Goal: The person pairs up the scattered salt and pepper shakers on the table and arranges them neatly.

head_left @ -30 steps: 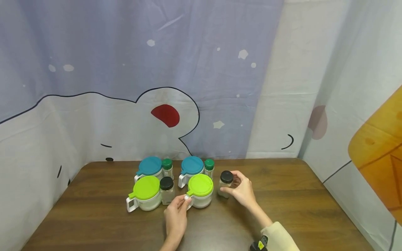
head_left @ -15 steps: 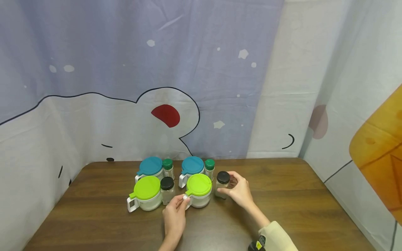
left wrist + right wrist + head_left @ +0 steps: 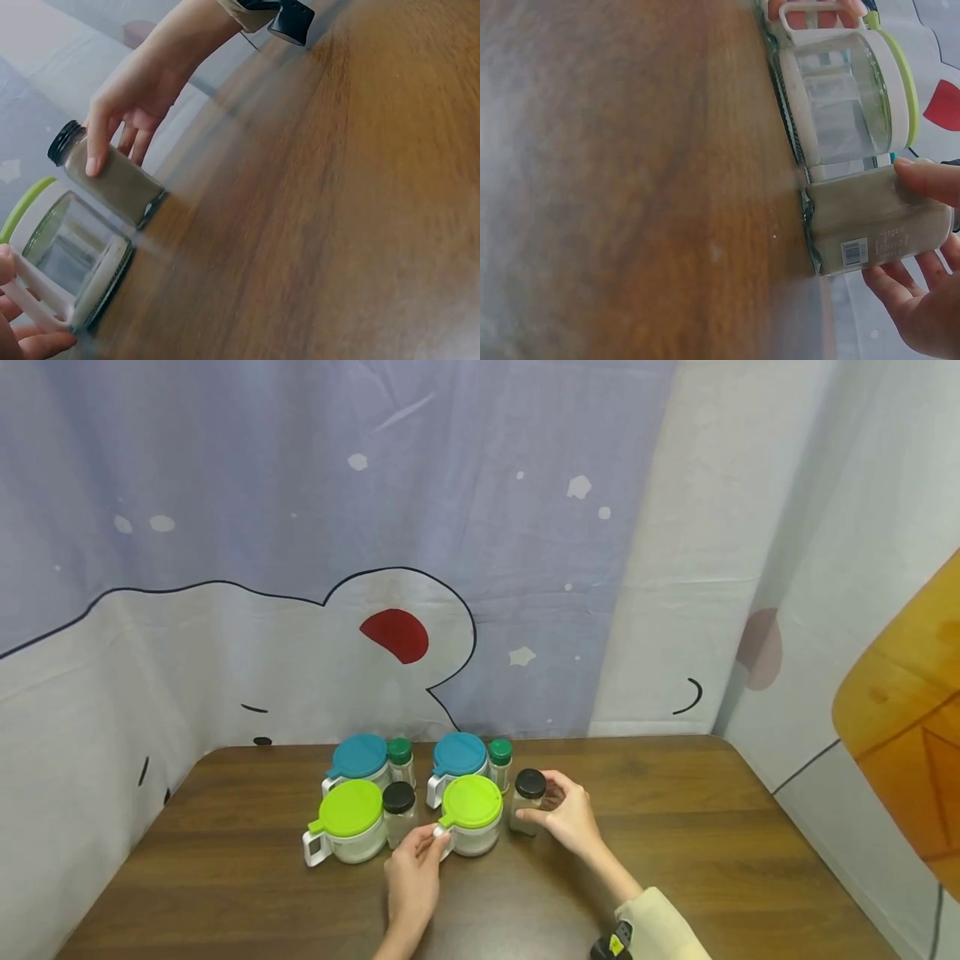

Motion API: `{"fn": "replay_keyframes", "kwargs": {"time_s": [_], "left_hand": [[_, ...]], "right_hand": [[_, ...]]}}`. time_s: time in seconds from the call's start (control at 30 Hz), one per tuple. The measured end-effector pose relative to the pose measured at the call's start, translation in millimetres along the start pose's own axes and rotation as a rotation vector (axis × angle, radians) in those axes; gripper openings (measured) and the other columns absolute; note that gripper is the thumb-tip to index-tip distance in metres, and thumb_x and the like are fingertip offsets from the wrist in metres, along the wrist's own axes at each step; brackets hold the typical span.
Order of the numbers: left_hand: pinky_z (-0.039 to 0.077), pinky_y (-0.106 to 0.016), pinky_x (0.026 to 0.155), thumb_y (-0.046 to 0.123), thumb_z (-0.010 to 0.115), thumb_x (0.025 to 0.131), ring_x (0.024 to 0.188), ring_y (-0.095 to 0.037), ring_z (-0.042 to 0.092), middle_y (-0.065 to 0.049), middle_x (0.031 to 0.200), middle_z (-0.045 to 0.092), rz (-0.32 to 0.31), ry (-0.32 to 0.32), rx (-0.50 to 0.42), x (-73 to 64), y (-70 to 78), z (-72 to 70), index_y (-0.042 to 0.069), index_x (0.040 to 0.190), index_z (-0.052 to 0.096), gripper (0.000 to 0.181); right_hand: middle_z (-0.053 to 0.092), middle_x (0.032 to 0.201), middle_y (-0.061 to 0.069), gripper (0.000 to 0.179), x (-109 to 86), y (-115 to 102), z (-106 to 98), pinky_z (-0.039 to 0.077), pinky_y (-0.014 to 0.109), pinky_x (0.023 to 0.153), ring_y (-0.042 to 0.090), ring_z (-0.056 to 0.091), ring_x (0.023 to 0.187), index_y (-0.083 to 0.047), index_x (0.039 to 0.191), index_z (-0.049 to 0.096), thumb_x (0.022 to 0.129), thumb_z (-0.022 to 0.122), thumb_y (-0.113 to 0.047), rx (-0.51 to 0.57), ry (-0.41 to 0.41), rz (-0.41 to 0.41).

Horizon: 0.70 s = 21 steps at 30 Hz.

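My left hand point(image 3: 412, 881) pinches the white handle of a glass seasoning jar point(image 3: 472, 814) with a lime-green lid. In the left wrist view that jar point(image 3: 75, 240) stands upright on the table, a little white content at its bottom. To its right, my right hand point(image 3: 573, 818) grips a square glass spice bottle point(image 3: 527, 802) with a black cap, thumb on one side and fingers on the other. Greyish-brown powder fills the bottle point(image 3: 877, 221), which carries a small barcode label in the right wrist view. Bottle and jar stand close side by side.
Left of them stand another lime-lidded jar point(image 3: 348, 822) and a second black-capped bottle point(image 3: 400, 814). Behind are two blue-lidded jars point(image 3: 360, 756) and two green-capped shakers point(image 3: 499, 764). A patterned curtain point(image 3: 525, 568) hangs behind the wooden table point(image 3: 675, 827).
The lime-lidded jar in my left hand has shifted slightly left. The black-capped bottle in my right hand has moved left too, alongside it.
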<state>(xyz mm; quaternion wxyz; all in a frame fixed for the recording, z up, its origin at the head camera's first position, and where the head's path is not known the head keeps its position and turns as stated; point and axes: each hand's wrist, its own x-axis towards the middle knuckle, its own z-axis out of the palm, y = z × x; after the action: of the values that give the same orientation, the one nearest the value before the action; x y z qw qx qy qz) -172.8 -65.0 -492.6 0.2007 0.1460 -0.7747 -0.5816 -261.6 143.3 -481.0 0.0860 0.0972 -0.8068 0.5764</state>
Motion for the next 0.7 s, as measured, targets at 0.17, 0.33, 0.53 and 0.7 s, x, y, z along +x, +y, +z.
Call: {"fn": "replay_keyframes", "kwargs": {"time_s": [0.17, 0.33, 0.53, 0.7], "left_hand": [[0.059, -0.030, 0.073, 0.008, 0.069, 0.087, 0.089, -0.026, 0.072, -0.018, 0.098, 0.073, -0.009, -0.021, 0.011, 0.6, -0.9, -3.3, 0.001, 0.100, 0.069, 0.015], [0.059, -0.031, 0.073, 0.009, 0.068, 0.088, 0.091, -0.024, 0.071, -0.015, 0.100, 0.073, -0.002, -0.033, 0.052, 0.8, -2.3, -5.1, 0.003, 0.108, 0.069, 0.021], [0.059, -0.031, 0.073, 0.010, 0.068, 0.088, 0.091, -0.023, 0.071, -0.013, 0.100, 0.073, 0.026, -0.058, 0.075, 2.9, -3.1, -8.2, 0.003, 0.109, 0.069, 0.022], [0.059, -0.032, 0.075, 0.009, 0.068, 0.088, 0.090, -0.025, 0.072, -0.016, 0.099, 0.073, 0.047, -0.094, 0.080, 6.7, -0.1, -13.7, 0.002, 0.107, 0.069, 0.021]], "right_hand": [[0.071, 0.094, 0.017, 0.046, -5.3, -19.0, -3.8, 0.057, 0.033, 0.080, 0.018, 0.068, 0.084, 0.001, 0.104, 0.066, 0.062, 0.085, 0.004, 0.013, -0.027, 0.013], [0.070, 0.100, 0.019, 0.047, -7.8, -32.9, -8.5, 0.057, 0.031, 0.082, 0.017, 0.067, 0.089, 0.003, 0.109, 0.064, 0.066, 0.082, 0.005, 0.029, -0.088, 0.040], [0.070, 0.102, 0.023, 0.048, -6.8, -31.8, -10.4, 0.056, 0.030, 0.083, 0.017, 0.067, 0.090, 0.004, 0.110, 0.063, 0.066, 0.081, 0.006, 0.043, -0.133, 0.025], [0.070, 0.102, 0.024, 0.048, -4.9, -27.1, -10.1, 0.057, 0.032, 0.083, 0.017, 0.068, 0.090, 0.005, 0.110, 0.063, 0.066, 0.081, 0.007, 0.056, -0.151, 0.004]]}}
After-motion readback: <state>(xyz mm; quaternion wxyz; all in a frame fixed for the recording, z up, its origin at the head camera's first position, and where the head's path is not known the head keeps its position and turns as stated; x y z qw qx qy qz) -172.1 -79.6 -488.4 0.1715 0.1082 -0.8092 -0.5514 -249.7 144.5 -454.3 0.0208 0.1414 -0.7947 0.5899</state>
